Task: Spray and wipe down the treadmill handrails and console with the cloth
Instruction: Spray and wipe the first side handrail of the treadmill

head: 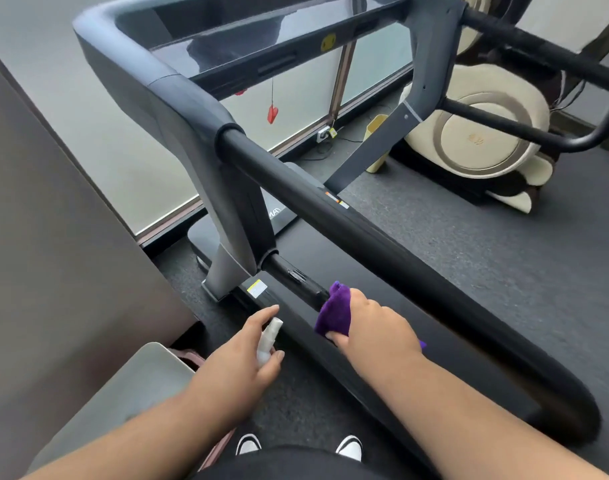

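The treadmill's thick black left handrail runs from the grey upright down to a curved end at lower right. A thinner lower black bar leaves the same upright. My right hand grips a folded purple cloth and presses it onto that lower bar. My left hand holds a small white spray bottle just left of the bar, nozzle pointing up toward it, index finger stretched over the top. The dark glossy console spans the top of the frame.
A red safety clip hangs from the console. A cream massage chair stands at the right behind the other black handrail. A grey seat and a brown wall sit at the left. My white shoes stand on dark carpet.
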